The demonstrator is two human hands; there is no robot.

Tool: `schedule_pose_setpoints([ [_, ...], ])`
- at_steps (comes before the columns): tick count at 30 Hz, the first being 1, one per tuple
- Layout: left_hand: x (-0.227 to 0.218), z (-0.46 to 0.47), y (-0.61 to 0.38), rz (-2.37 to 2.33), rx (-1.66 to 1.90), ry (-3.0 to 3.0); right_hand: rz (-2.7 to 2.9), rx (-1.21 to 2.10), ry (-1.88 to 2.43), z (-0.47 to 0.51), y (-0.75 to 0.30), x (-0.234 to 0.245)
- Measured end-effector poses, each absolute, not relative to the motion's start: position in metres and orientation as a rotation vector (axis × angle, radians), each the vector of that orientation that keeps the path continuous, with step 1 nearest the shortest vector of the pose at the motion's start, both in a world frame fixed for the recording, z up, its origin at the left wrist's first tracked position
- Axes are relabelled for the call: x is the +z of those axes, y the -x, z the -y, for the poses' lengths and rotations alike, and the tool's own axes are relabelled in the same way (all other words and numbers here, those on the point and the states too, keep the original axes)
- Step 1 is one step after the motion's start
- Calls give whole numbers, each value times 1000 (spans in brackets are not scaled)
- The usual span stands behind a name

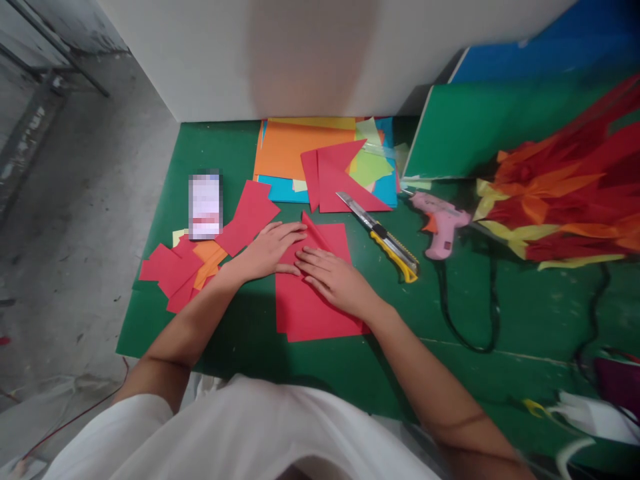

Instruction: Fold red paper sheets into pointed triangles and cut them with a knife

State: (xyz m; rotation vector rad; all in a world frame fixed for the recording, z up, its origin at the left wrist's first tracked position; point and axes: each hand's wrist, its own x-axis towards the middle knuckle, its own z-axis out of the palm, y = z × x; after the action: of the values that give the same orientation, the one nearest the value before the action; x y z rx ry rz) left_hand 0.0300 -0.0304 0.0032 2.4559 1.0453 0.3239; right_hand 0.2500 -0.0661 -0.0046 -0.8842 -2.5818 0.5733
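Red paper sheets [320, 317] lie stacked on the green table in front of me, the top one with a folded flap [313, 233] that stands up a little. My left hand [274, 250] rests on the upper left of the paper, fingers stretched out. Flat across the middle, with fingers extended, lies my right hand [333, 277]. Both hands press on the sheet and grasp nothing. A utility knife [383, 237] with a yellow handle and its blade out lies to the right of the paper. Cut red paper pieces [250, 217] lie just left of my left hand.
A phone [205, 207] lies at the left near red and orange scraps [183, 270]. Behind are coloured sheets [285, 150] and folded red paper [345, 180]. At the right are a pink glue gun [440, 223] with a black cord and a red-orange paper decoration [565, 200].
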Motion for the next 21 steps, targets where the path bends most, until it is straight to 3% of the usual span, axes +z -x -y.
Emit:
schedule_pose_setpoints([
  [12,4,32,-32,-1065,320,-2460,2614,330,1128,42,-244,-1],
  [21,10,31,-33,-1065,306,-2447,2686,403,1202,18,-241,-3],
])
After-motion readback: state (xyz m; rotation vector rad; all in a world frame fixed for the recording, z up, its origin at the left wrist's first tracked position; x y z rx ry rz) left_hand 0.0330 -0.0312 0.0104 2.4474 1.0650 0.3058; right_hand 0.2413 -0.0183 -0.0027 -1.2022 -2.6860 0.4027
